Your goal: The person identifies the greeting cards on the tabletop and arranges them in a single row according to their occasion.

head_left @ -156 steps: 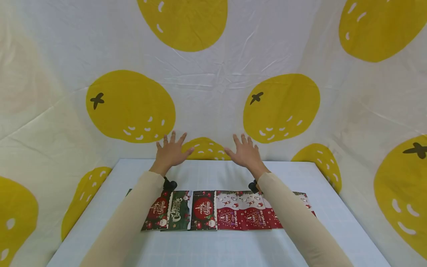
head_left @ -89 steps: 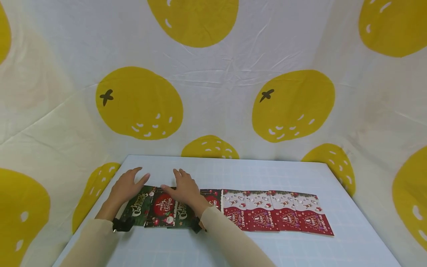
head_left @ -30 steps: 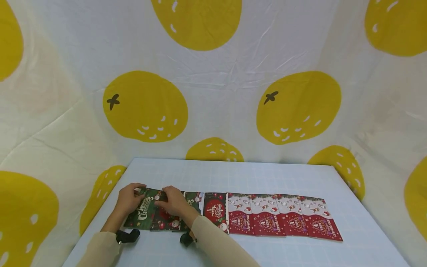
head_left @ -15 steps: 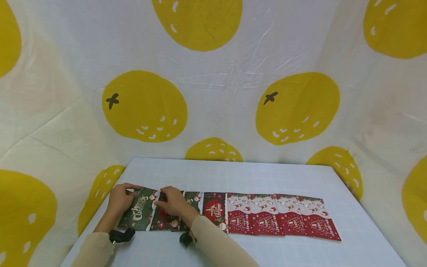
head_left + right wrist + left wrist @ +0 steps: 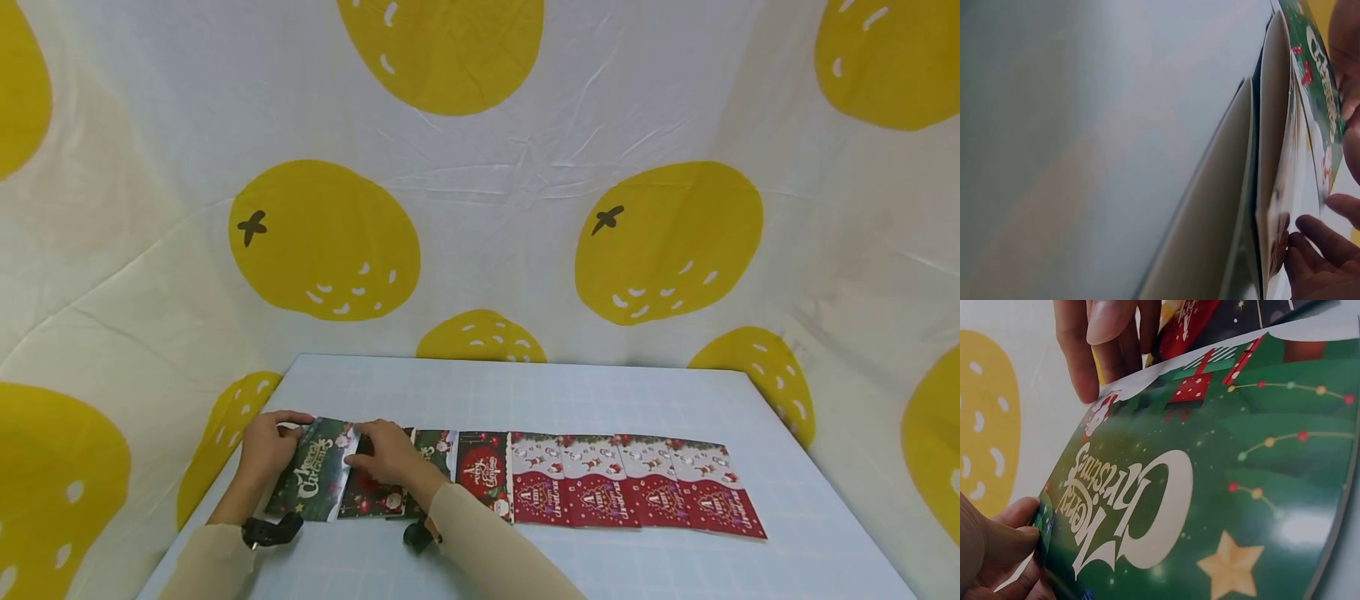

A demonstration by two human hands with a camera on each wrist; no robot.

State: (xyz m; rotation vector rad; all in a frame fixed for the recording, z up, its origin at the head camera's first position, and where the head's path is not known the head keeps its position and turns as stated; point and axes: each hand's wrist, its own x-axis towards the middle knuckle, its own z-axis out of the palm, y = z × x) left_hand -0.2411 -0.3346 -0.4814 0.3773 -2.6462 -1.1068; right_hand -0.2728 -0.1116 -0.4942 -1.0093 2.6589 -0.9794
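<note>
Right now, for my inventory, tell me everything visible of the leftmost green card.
The green card looks glossy and papery: white lettering, gold star, presents, Santa, a white right edge. Face up, it ends the card row at left. The left hand pinches its far left corner; the right hand is at its white edge. Whether it lies flat is unclear.

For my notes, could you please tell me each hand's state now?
Left hand: holding the green card.
Right hand: touching that card; grip cannot be told.
</note>
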